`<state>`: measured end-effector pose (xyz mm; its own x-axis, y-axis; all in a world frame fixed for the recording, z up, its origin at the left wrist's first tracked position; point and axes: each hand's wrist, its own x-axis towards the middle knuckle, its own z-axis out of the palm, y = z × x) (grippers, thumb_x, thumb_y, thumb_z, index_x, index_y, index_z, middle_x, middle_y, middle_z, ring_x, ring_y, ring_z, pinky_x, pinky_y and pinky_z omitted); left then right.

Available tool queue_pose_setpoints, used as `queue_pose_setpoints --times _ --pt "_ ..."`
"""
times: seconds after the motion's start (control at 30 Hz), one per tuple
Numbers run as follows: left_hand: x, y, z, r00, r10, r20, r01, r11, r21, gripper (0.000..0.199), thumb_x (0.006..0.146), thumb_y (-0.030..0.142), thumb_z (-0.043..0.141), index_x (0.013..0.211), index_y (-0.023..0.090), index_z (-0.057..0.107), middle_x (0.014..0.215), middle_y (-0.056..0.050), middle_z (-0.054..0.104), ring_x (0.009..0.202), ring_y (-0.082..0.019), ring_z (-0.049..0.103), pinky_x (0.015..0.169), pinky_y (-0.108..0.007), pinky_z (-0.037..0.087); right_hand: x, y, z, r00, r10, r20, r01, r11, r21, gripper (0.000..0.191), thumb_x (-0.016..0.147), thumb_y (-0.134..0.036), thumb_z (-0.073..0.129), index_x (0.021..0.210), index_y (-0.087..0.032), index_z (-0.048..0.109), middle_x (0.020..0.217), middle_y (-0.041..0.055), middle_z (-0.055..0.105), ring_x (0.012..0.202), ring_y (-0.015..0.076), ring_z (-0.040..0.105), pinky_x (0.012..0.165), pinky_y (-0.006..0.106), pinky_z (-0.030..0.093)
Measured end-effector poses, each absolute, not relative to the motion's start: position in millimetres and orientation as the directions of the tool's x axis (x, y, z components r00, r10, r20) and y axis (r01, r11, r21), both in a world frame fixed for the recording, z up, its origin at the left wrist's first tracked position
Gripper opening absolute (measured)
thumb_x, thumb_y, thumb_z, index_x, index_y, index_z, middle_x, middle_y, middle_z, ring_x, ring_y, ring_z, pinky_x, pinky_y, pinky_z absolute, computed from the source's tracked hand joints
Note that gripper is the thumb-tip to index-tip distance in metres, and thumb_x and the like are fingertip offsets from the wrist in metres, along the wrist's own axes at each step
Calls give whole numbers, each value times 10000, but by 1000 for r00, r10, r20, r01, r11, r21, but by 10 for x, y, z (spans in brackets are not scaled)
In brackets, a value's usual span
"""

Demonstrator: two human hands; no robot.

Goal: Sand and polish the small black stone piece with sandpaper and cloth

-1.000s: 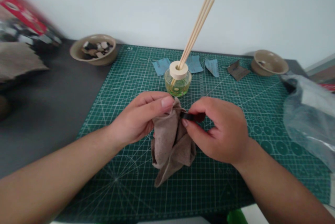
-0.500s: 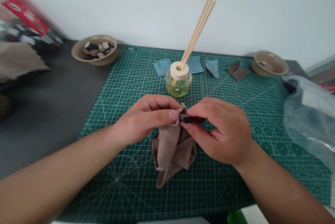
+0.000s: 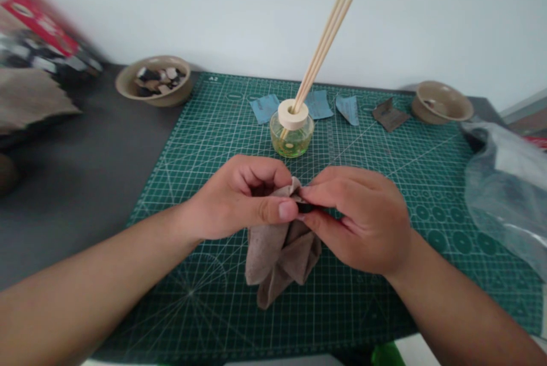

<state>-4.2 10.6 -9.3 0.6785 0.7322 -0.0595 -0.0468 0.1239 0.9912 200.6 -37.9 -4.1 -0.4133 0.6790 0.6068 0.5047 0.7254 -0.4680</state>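
My left hand [image 3: 243, 198] pinches a brown-grey cloth [image 3: 269, 249] between thumb and fingers. The rest of the cloth hangs in folds over the green cutting mat [image 3: 192, 292]. My right hand [image 3: 363, 218] is closed on a small dark, flat piece [image 3: 304, 207], mostly covered by fingertips and cloth; its exact kind cannot be made out. A fold of cloth touches the piece where the fingertips of both hands meet. Just beyond the hands stands a glass reed diffuser [image 3: 292, 132] with a wooden collar and several sticks.
A bowl of dark and pale pieces [image 3: 154, 98] stands back left, another bowl [image 3: 442, 104] back right. Blue paper squares [image 3: 265, 108] and a brown sandpaper piece [image 3: 390, 115] lie along the back. A clear plastic bag [image 3: 504, 189] is at right, a red box [image 3: 40, 21] far left.
My left thumb and the cloth have moved over the dark piece, covering more of it. Both hands have come slightly lower. The surrounding objects stay put.
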Motion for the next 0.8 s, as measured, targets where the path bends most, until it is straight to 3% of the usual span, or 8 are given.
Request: queue_pose_setpoints --times 0.23,0.57,0.8 --pt "-58 74 -78 696 715 -57 -150 223 963 201 736 334 872 702 183 744 612 -17 660 521 -107 564 490 -202 455 1993 -413 5 -361 681 637 385 731 -563 109 880 -203 743 844 -215 641 782 -12 743 758 119 717 678 227 566" --pt "-48 101 -121 630 763 -144 -235 364 902 272 694 336 890 732 160 686 696 -35 721 562 -142 652 510 -221 525 2007 -421 62 -311 719 622 399 692 -601 105 848 -189 749 858 -222 650 801 -6 748 728 121 695 646 243 560" --pt "-33 125 -95 489 843 -225 -252 384 888 259 686 328 847 810 167 686 748 -60 746 595 -163 673 538 -236 539 2023 -436 67 -317 728 608 499 673 -546 88 866 -263 724 851 -227 644 711 -15 708 658 131 660 610 268 529"
